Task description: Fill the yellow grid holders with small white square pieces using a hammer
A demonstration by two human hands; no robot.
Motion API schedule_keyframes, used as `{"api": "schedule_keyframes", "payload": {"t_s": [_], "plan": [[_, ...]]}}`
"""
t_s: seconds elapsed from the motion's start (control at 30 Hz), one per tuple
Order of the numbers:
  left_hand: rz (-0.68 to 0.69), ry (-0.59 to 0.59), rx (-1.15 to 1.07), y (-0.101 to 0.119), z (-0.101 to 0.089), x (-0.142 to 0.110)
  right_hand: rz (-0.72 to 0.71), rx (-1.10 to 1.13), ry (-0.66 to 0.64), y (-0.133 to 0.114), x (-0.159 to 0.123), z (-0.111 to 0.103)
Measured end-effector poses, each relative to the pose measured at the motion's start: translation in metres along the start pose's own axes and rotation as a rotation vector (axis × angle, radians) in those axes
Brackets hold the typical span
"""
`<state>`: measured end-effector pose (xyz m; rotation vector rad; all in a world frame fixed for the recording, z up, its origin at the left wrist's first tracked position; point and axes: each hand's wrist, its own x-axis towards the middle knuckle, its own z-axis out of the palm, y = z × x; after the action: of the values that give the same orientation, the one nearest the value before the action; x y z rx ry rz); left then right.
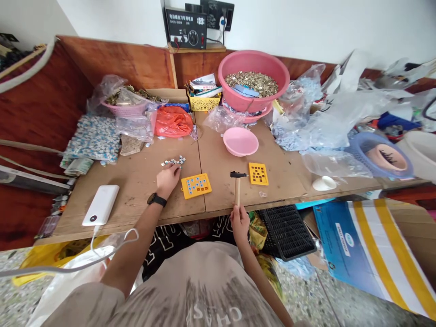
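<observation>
My left hand (167, 178), with a dark watch at the wrist, is at the near edge of a small pile of blue-and-white pieces (177, 160). Its thumb and fingers are pinched together, and what they hold is too small to make out. Just right of it lies a yellow tray (196, 185) with blue-and-white pieces in many of its slots. My right hand (240, 221) grips the wooden handle of a hammer (237, 186) at the table's front edge, the black head pointing away from me. Beside the hammer head lies a second yellow tray (258, 174) with dark square slots.
A pink bowl (240, 141) stands beyond the trays, before a large pink basin (254, 105) of small metal pieces. At left are a white power bank (101, 205) with a cable and a bag of blue-and-white pieces (91, 138). Plastic bags (316, 122) crowd the right.
</observation>
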<state>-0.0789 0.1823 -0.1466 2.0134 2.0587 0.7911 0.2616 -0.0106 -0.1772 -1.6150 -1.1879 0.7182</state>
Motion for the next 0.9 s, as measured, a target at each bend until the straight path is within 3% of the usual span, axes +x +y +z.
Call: {"api": "schedule_keyframes", "payload": {"t_s": [0.23, 0.37, 0.43, 0.57, 0.73, 0.9], "plan": [[0.042, -0.018, -0.032, 0.002, -0.005, 0.002, 0.111, 0.091, 0.027, 0.004, -0.004, 0.003], [0.064, -0.03, -0.216, 0.0, -0.01, -0.009, 0.146, 0.134, 0.034, 0.011, -0.005, 0.005], [0.017, -0.023, -0.363, -0.001, -0.01, -0.017, 0.147, 0.136, 0.037, 0.012, -0.006, 0.005], [-0.207, 0.037, -0.687, 0.003, -0.007, -0.037, 0.117, 0.087, 0.052, 0.01, -0.006, 0.006], [-0.203, 0.063, -0.802, 0.026, -0.005, -0.06, 0.056, 0.011, 0.057, 0.008, -0.005, 0.006], [-0.051, -0.085, -0.713, 0.059, 0.003, -0.077, 0.078, 0.017, 0.052, 0.011, -0.005, 0.005]]}}
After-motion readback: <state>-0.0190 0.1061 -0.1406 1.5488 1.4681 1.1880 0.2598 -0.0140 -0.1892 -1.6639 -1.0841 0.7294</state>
